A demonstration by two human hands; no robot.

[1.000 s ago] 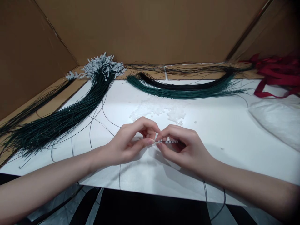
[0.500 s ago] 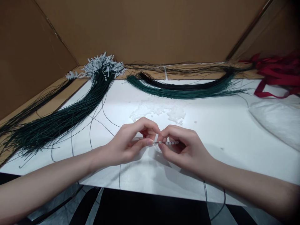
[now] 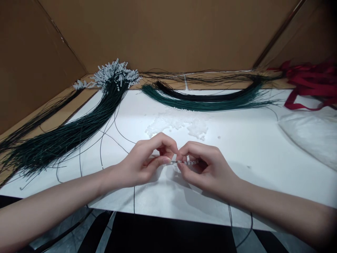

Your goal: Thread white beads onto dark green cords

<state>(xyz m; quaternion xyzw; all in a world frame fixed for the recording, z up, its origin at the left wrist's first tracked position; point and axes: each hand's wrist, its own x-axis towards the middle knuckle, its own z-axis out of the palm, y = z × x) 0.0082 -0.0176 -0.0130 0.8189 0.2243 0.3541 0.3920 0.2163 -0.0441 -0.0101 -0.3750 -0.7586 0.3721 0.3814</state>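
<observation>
Both hands meet over the front middle of the white board [image 3: 263, 154]. Between them runs a thin dark wire [image 3: 173, 162] strung with small white beads [image 3: 193, 162]. My left hand [image 3: 147, 160] pinches the wire between thumb and fingers. The beaded stretch lies at my right hand [image 3: 204, 161], whose thumb and fingertips are closed on it. Part of the wire and beads is hidden by the right fingers. Just beyond the hands, loose white beads [image 3: 176, 123] lie spread in a patch.
At left lies a big bundle of green wires [image 3: 79, 130] with white-beaded tips [image 3: 113, 73]. Green and black wires [image 3: 210, 102] curve along the back. Red ribbon [image 3: 313, 84] and a clear plastic bag [image 3: 310, 133] are at right. Cardboard walls [image 3: 168, 35] stand behind.
The hands keep nearly the same pose. The beaded stretch at the right fingers has shifted slightly left and down, with a little less of it showing on the right.
</observation>
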